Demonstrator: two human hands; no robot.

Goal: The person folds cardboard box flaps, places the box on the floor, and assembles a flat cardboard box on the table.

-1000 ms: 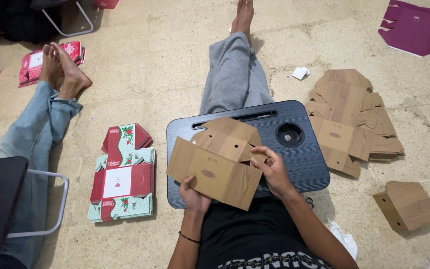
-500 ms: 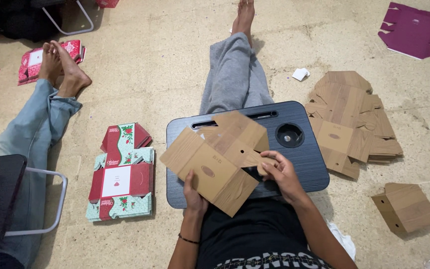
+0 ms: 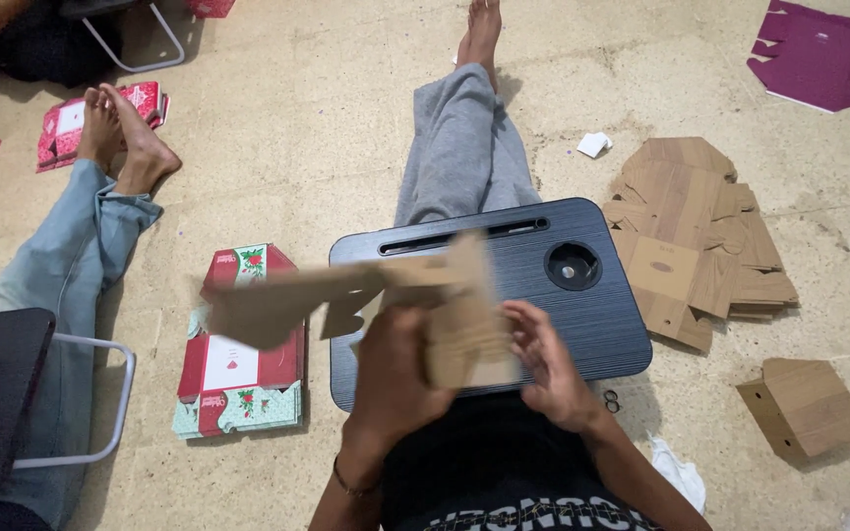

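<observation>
Just below the middle of the frame both hands were on a brown cardboard box blank, blurred with motion; the left hand was closed around its lower part, fingers curled over the card; the right hand was half open, fingertips pressed to the card's right edge. The blank lay over a dark lap tray across the person's lap; one flap stretched toward the left of the frame. At lower left lay a stack of red and green printed boxes on the floor; right of centre, a pile of flat brown blanks; at lower right, a folded brown box; at upper right, a purple blank; along the left edge, another person's legs in jeans.
</observation>
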